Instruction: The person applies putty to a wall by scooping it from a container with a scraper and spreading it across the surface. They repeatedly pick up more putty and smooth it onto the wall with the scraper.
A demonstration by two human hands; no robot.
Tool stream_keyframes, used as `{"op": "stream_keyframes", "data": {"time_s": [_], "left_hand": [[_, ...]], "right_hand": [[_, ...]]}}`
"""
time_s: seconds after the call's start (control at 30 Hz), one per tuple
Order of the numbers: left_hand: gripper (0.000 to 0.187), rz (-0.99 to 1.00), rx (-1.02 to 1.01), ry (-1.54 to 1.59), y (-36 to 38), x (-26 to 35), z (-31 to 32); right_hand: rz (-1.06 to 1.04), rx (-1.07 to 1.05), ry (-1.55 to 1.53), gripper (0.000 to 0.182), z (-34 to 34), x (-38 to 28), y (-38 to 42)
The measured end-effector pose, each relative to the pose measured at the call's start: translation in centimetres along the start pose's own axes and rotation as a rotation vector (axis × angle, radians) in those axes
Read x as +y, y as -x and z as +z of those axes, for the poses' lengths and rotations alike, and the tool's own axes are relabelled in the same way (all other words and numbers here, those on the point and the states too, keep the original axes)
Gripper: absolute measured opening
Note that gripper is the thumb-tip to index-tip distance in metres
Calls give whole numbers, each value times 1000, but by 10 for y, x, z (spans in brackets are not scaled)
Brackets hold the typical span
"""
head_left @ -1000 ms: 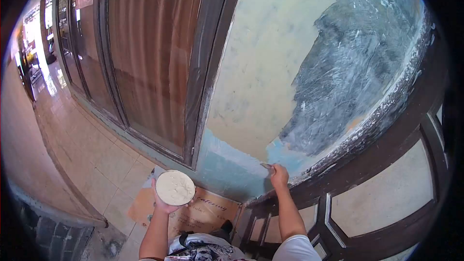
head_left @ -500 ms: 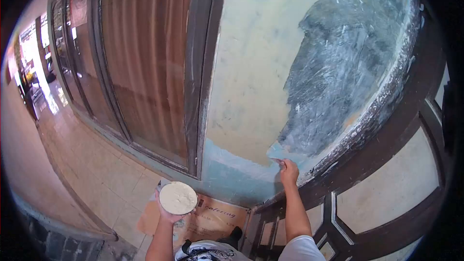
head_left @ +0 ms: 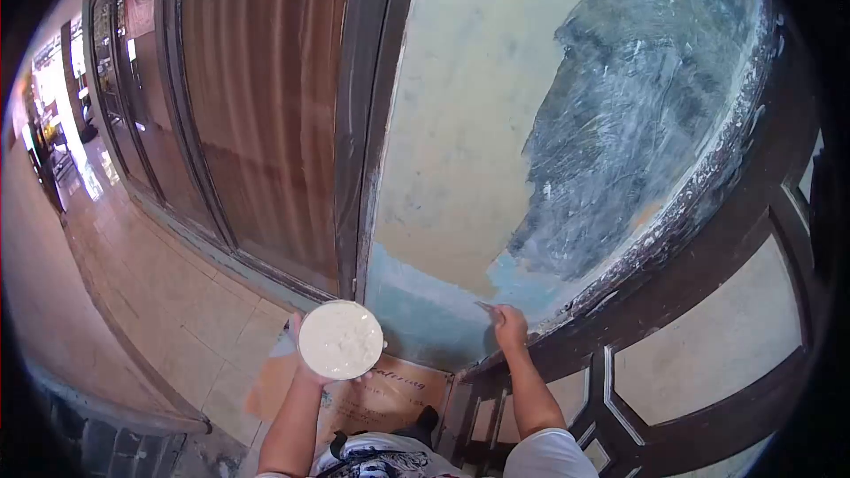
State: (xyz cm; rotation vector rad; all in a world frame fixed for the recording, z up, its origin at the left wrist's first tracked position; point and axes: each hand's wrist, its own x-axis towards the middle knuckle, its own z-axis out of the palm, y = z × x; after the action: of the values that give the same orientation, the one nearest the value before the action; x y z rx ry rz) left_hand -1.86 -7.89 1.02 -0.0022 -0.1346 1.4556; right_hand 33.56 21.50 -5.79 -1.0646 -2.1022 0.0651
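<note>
My left hand (head_left: 310, 373) is wrapped round the underside of a round tub (head_left: 341, 340) filled with cream-coloured paste, its fingertips showing at the lower right rim. In my right hand (head_left: 510, 327) is a small scraper (head_left: 486, 306), gripped by its handle, with its blade pointing left near the light-blue lower strip of the wall. That wall (head_left: 469, 124) is smooth and cream on the left, with a rough grey-blue patch (head_left: 611, 142) on the right. Whether the blade touches the wall I cannot tell.
A curtained window (head_left: 261, 115) in a dark frame stands on the left. Dark door panels (head_left: 708, 336) with pale insets are at the right. Printed cardboard (head_left: 390, 398) lies on the tiled floor (head_left: 168, 283) below me. A low wall curves along the far left.
My right hand has moved down and slightly left with the scraper, away from the lower edge of the grey patch. My left hand has raised the tub a little and shifted it right.
</note>
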Motion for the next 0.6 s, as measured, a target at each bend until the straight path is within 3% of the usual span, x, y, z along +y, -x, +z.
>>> {"op": "stream_keyframes", "data": {"time_s": [0.03, 0.07, 0.17, 0.33, 0.4, 0.43, 0.6], "left_hand": [[109, 2, -30, -29, -7, 0, 12], [110, 7, -59, -58, -11, -3, 22], [111, 16, -60, -85, -7, 0, 12], [114, 26, -94, -172, -11, 7, 13], [121, 83, 59, 8, -6, 2, 19], [121, 93, 8, -87, -3, 5, 8], [122, 202, -48, -110, 8, 8, 1]], "right_hand": [[74, -173, 142, 15, 0, -1, -7], [64, -173, 141, 15, 0, 2, -21], [2, 87, 44, 11, -19, -8, -49], [-2, -5, 62, 15, 4, 5, -23], [64, 12, 127, 16, 3, 14, -40], [4, 137, 118, 17, -9, 1, -52], [-21, 212, 64, 12, -16, -18, -28]]}}
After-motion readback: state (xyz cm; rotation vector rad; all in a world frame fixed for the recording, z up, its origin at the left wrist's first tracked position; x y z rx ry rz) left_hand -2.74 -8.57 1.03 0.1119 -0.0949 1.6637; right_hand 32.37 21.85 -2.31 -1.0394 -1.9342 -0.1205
